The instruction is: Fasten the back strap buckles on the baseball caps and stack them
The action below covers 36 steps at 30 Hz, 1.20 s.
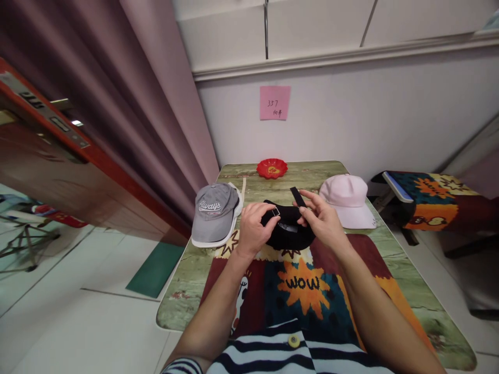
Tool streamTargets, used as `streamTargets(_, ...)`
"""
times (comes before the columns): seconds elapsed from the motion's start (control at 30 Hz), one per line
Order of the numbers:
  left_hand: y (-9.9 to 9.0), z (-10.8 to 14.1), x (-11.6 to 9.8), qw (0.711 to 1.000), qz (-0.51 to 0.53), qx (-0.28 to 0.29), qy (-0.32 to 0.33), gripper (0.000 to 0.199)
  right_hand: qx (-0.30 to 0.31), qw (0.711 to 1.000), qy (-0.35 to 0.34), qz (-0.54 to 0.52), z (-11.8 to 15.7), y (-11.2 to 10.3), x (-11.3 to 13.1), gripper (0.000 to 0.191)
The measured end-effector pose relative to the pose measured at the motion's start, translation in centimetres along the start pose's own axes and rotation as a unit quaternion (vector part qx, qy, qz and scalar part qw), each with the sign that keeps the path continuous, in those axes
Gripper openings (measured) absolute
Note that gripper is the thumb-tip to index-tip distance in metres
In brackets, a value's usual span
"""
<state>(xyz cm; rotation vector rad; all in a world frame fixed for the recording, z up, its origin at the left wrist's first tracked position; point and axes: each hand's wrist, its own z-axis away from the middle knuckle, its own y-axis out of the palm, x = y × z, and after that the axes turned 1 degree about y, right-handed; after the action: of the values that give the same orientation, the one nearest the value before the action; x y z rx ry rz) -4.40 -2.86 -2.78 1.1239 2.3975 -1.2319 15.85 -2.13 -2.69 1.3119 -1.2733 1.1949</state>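
Observation:
A black cap (290, 240) lies over the middle of the table, its back strap undone and its inside partly showing with a pale label. My left hand (255, 226) pinches the cap's left side at a small metal buckle (276, 212). Between the thumb and fingers of my right hand (320, 215) is the black strap (297, 196), its free end sticking up and apart from the buckle. Left of my hands sits a grey cap (215, 210) with white lettering, on top of a white one. To the right rests a pale pink cap (346, 200).
A red scalloped dish (272, 168) stands at the table's far edge, by the wall with a pink note (275, 103). A colourful mat (304, 288) covers the near part of the table (183, 291). A wooden door (97, 176) and curtain flank the left; a stool (436, 202) stands right.

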Motion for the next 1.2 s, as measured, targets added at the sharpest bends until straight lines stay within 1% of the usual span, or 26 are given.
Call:
streamTargets(0.07, -0.3, 0.0, -0.2, 1.000, 0.012, 0.004, -0.009, 0.017, 0.020, 0.999, 0.015, -0.025, 0.0, -0.3, 0.6, 0.062)
streamTargets(0.13, -0.5, 0.0, -0.4, 1.000, 0.027, 0.003, -0.017, 0.018, 0.035, 0.998, 0.028, -0.043, 0.0, -0.5, 1.3, 0.055)
streamTargets(0.2, -0.5, 0.1, -0.7, 0.998, 0.046, 0.006, -0.033, 0.018, 0.034, 0.998, 0.033, -0.051, 0.3, -0.5, 2.2, 0.048)
streamTargets(0.27, -0.4, 0.1, -0.9, 0.995, 0.076, 0.011, -0.060, 0.020, 0.019, 0.999, 0.021, -0.047, 0.6, -0.3, 3.0, 0.043)
streamTargets(0.37, -0.2, 0.1, -1.1, 0.987, 0.126, 0.018, -0.101, 0.022, 0.002, 1.000, -0.017, -0.015, 1.0, 0.1, 3.5, 0.041)
streamTargets(0.43, -0.2, 0.0, -1.3, 0.981, 0.156, 0.018, -0.117, 0.022, 0.007, 0.999, -0.037, 0.022, 1.1, 0.4, 3.2, 0.038)
streamTargets(0.5, -0.1, 0.0, -1.4, 0.974, 0.187, 0.018, -0.130, 0.022, 0.028, 0.998, -0.036, 0.050, 1.1, 0.9, 2.4, 0.035)
streamTargets(0.63, 0.2, 0.0, -1.4, 0.957, 0.243, 0.011, -0.161, 0.021, 0.074, 0.995, 0.006, 0.061, 1.0, 1.8, 0.4, 0.034)
streamTargets(0.73, 0.5, 0.1, -1.1, 0.939, 0.291, -0.004, -0.183, 0.022, 0.081, 0.995, 0.034, 0.048, 1.0, 2.2, -0.3, 0.032)
streamTargets(0.83, 0.7, 0.3, -0.8, 0.923, 0.327, -0.008, -0.204, 0.026, 0.070, 0.996, 0.054, 0.018, 0.9, 2.4, -0.2, 0.030)
streamTargets(0.9, 0.8, 0.4, -0.8, 0.915, 0.340, -0.001, -0.217, 0.028, 0.068, 0.996, 0.066, 0.002, 0.8, 2.5, 0.0, 0.029)
streamTargets(1.1, 0.8, 0.5, -1.0, 0.904, 0.357, 0.022, -0.235, 0.030, 0.076, 0.993, 0.091, -0.021, 0.8, 2.6, 0.3, 0.032)
streamTargets(1.2, 0.8, 0.5, -1.0, 0.894, 0.373, 0.029, -0.249, 0.032, 0.088, 0.990, 0.104, -0.045, 0.8, 2.6, 0.3, 0.032)
